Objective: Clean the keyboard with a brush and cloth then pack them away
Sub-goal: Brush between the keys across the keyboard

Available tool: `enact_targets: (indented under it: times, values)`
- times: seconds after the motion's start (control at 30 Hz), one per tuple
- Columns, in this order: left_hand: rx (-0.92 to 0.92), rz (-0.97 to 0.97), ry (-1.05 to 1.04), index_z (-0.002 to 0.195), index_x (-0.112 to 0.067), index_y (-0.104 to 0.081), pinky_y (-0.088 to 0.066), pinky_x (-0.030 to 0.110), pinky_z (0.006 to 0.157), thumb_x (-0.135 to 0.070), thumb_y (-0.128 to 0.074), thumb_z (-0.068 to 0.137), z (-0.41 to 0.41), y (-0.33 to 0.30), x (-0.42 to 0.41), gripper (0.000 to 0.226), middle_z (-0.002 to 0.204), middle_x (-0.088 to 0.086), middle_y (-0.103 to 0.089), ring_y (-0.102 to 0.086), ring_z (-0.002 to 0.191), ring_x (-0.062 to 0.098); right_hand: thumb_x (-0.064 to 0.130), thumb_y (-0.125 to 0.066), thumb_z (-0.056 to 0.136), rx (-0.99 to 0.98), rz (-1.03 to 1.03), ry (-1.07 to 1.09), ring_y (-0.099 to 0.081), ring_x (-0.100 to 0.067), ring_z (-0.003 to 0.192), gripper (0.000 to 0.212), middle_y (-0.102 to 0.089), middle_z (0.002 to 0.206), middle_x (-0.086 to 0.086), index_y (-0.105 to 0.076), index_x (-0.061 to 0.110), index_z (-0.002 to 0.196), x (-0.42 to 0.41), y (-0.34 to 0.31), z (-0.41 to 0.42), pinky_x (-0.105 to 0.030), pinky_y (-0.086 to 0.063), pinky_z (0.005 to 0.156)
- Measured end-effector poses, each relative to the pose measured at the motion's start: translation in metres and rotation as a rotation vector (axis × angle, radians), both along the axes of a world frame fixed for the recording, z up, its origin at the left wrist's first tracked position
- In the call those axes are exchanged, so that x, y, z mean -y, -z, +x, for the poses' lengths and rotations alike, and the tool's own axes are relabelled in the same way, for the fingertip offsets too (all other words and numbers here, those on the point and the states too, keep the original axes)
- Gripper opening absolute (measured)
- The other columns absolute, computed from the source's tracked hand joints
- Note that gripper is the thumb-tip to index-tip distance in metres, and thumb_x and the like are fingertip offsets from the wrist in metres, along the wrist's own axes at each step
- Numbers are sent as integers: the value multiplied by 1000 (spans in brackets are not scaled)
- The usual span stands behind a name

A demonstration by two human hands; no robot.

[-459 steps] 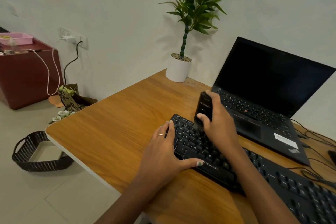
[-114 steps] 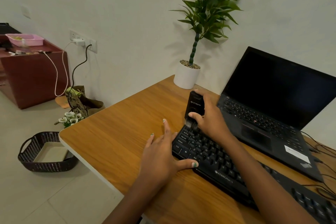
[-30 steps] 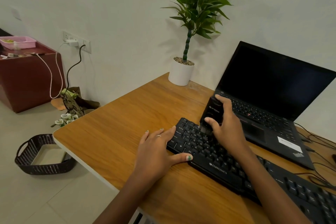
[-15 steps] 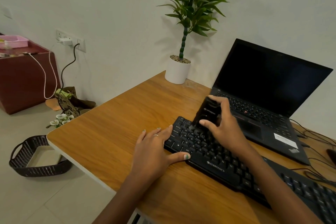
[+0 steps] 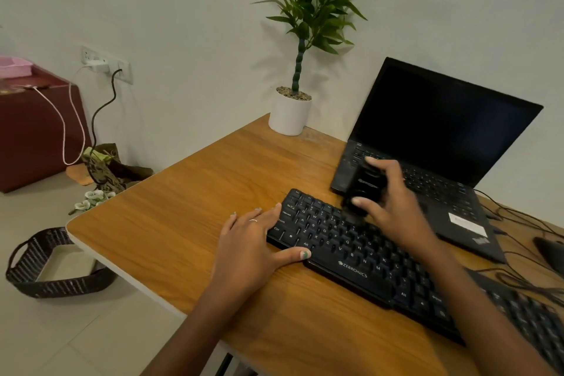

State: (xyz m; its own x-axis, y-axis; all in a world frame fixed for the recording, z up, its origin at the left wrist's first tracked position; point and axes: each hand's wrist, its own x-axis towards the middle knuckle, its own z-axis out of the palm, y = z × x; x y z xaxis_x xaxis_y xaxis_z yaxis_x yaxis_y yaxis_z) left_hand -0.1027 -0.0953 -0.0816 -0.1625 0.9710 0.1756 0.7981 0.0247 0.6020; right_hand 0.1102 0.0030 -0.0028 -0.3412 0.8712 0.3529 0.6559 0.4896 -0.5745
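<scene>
The right hand (image 5: pixel 393 207) wraps its fingers round the black brush (image 5: pixel 363 189), bristles down on the upper key rows near the left end of the keyboard (image 5: pixel 366 256), which lies along the desk's (image 5: pixel 183 223) near edge. The left hand (image 5: pixel 253 241) lies flat, fingers straight, bracing that end. Short, light strokes along each row should lift dust best; no cloth shows.
</scene>
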Motion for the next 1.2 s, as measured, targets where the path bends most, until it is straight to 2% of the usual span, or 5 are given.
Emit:
enact_targets:
  times: [0.2,0.43,0.57,0.93,1.2]
  values:
    - [-1,32,-1,150,-35,-28,-6,30,118,-99,-32,50,0,0,1,118,153,-8,-39,-24,143,4,15,-66,84,-22,44,-47,-57,-18,99,64,-50,122,-1,-27,30,133,-5,6,-45,-34,-56,77]
    - [-9,23,-3,150,-36,-26,-7,29,118,-98,-28,52,-1,0,0,116,153,-8,-38,-24,143,4,10,-66,81,90,-110,5,-57,-6,87,69,-42,123,4,-25,38,129,25,-10,76,-19,-54,61]
    - [-8,11,8,151,-35,-26,-6,29,118,-88,-33,54,0,-3,1,111,153,-8,-38,-23,144,4,10,-70,76,109,-168,129,-60,-25,98,73,-44,130,-9,-27,44,124,38,-17,121,-30,-55,67]
    - [-4,50,3,149,-34,-33,-11,33,117,-98,-25,49,-2,3,-1,119,149,-5,-45,-30,142,7,18,-66,84,25,99,-93,-59,-20,104,64,-54,125,-4,-27,34,132,23,11,-60,-32,-54,80]
    - [-6,31,-3,150,-34,-32,-11,33,118,-90,-36,52,-2,0,-1,113,151,-2,-42,-28,143,8,11,-65,84,26,-191,-116,-63,-12,91,64,-48,115,9,-27,39,127,38,-15,37,-27,-58,69]
